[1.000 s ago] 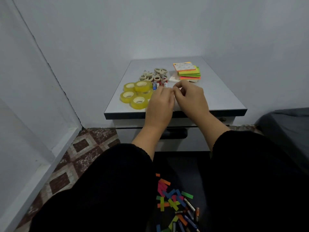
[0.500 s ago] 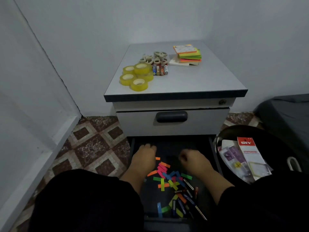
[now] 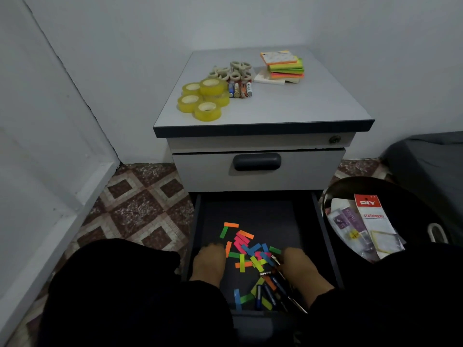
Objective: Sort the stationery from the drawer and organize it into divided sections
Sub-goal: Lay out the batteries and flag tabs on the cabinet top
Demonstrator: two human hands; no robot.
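Between both hands [image 3: 210, 261], colored strips [image 3: 246, 251] touching fingers [image 3: 281, 256]

Patterned brown-and-cream tiled floor [image 3: 140, 209] beside pale grey walls [image 3: 125, 58], white skirting ledge [image 3: 62, 221] at left, dark grey cushioned seat [image 3: 431, 166] at far right, keyhole lock [image 3: 334, 139] on cabinet front.

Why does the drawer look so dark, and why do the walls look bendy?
Head view: dim light, so the open drawer is shadowy and only the bright paper strips stand out; both hands look soft and blurry; the wide lens curves the walls near the edges.
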